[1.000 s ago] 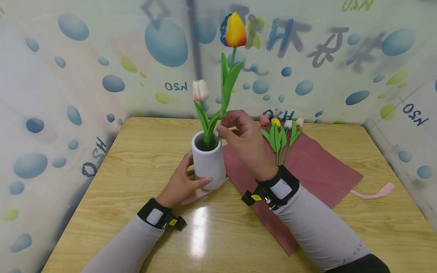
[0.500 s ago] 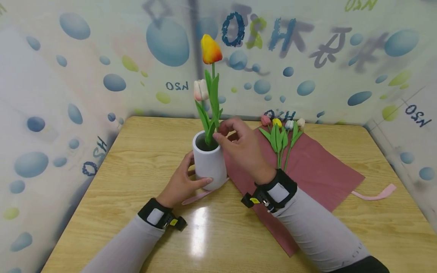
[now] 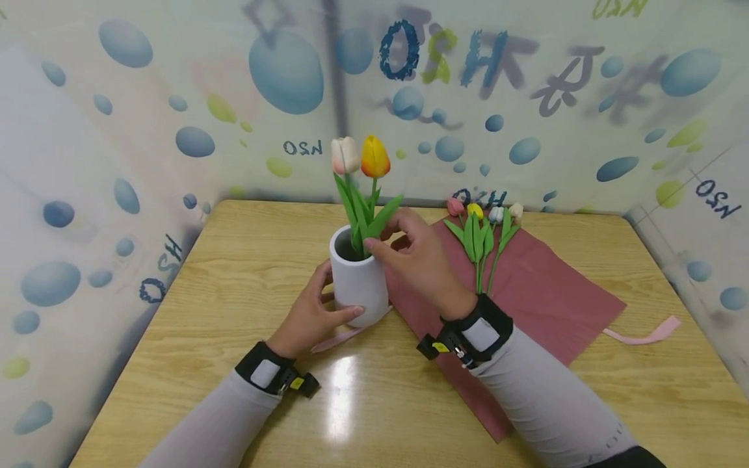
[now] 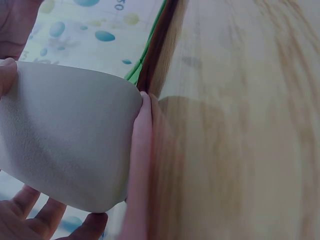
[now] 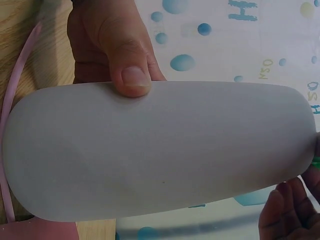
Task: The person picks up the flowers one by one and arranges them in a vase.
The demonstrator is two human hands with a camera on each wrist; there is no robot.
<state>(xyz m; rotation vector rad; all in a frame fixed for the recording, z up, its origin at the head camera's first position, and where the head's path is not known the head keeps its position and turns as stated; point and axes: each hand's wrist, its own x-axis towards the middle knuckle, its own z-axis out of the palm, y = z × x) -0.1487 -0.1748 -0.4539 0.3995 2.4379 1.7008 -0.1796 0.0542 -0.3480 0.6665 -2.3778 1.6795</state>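
Observation:
A white vase (image 3: 359, 289) stands upright on the table, gripped low on its left side by my left hand (image 3: 310, 312). A white-pink tulip (image 3: 345, 156) rises from its mouth. Beside that flower is a yellow-orange tulip (image 3: 375, 156), its bloom at about the same height. My right hand (image 3: 424, 263) pinches this tulip by its lower leaves at the vase's right rim. In the left wrist view the vase (image 4: 65, 135) hides part of the left hand. The right wrist view has the vase (image 5: 160, 150) filling the middle, with the left thumb on its side.
Dusky-red wrapping paper (image 3: 544, 292) lies to the right, partly under my right arm. Several tulips (image 3: 482, 240) rest on its far part. A pink ribbon (image 3: 643, 331) sticks out at right, and another pink strip (image 3: 339, 339) lies by the vase's base. A patterned wall stands behind the wooden table (image 3: 234, 260).
The yellow-orange tulip has come down into the vase, its bloom dropping from high above the white-pink one to level with it. My right hand has lowered slightly; the left hand keeps its hold.

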